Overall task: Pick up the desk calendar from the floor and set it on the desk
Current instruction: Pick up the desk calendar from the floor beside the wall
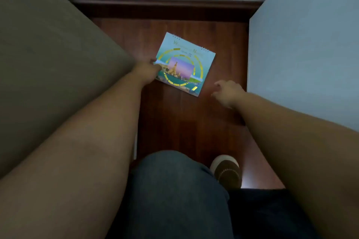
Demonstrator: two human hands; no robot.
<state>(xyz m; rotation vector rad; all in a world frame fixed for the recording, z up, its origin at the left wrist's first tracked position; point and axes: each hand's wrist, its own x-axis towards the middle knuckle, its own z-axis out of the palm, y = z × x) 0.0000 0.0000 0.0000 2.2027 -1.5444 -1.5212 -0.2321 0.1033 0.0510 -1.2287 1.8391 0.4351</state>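
Observation:
The desk calendar [185,63] lies on the dark red wooden floor [186,122], its colourful cover facing up and its spiral binding at the far edge. My left hand [148,71] is at its left edge, thumb on the cover and fingers closed around that edge. My right hand [228,91] hovers just right of the calendar's near corner, fingers spread, touching nothing. No desk top is visible.
A brown upholstered surface [48,64] fills the left side. A pale blue-grey panel [310,54] stands on the right, leaving a narrow strip of floor. A dark skirting board [165,6] runs along the far wall. My knee [174,190] and slipper [227,170] are below.

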